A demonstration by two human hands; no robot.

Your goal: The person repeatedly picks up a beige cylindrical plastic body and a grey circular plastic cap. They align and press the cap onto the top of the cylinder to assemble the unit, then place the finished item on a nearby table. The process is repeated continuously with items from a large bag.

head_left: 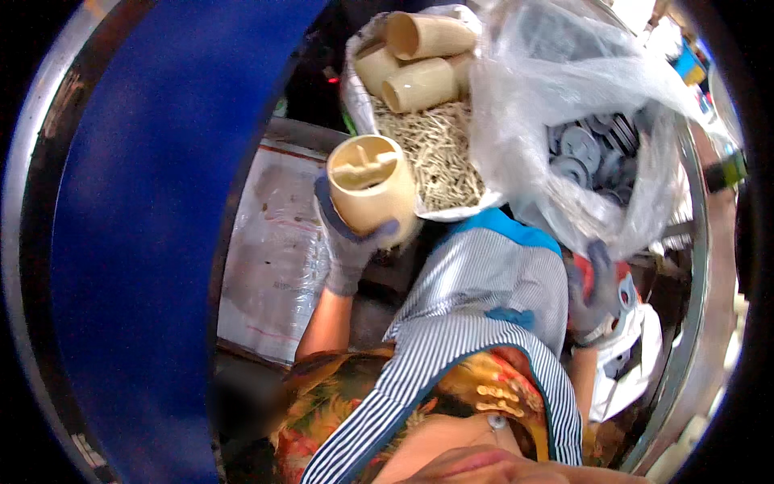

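Observation:
My left hand, in a grey-and-blue work glove, is closed around a cream plastic cup-shaped housing. The housing's open end faces up and shows a divider with a raised post inside. Low on the right, beside my apron, is my gloved right hand, with its fingers apart. Close by it are a red item, partly covered by the hand, and a grey flat part with a hole. I see nothing held in the right hand.
Ahead, a white sack holds several cream housings above many small beige pieces. A clear plastic bag contains grey round parts. A blue panel stands left, near a plastic-wrapped carton. White bags lie right.

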